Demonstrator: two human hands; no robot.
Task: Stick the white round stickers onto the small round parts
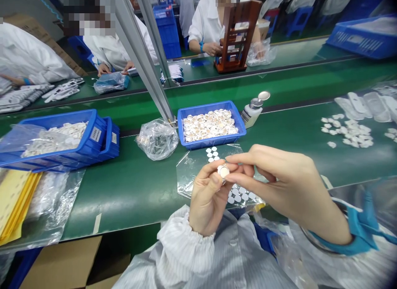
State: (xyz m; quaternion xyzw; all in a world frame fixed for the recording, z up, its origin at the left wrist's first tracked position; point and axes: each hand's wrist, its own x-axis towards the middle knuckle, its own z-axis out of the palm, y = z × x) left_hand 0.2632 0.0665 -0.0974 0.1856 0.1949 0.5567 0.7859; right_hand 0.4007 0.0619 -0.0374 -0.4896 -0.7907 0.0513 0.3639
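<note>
Between my two hands is a small round white part [223, 171] with a pale cream centre. My left hand [208, 193] pinches it between thumb and fingers from the left. From the right, my right hand [273, 177] closes its thumb and forefinger at the part's edge; whether they grip it or only touch it is hard to see. Under both hands lies a clear plastic sheet [187, 175] with rows of round white stickers [240, 194]. Just beyond stands a blue bin [212, 145] full of similar small white parts [207, 125].
Behind the bin's right corner stands a white bottle [252, 113] with a metal top. Loose white pieces [350, 131] lie at right. A crumpled plastic bag [158, 138], a metal post [145, 53] and stacked blue bins [93, 131] are at left. Co-workers sit across the green bench [130, 198].
</note>
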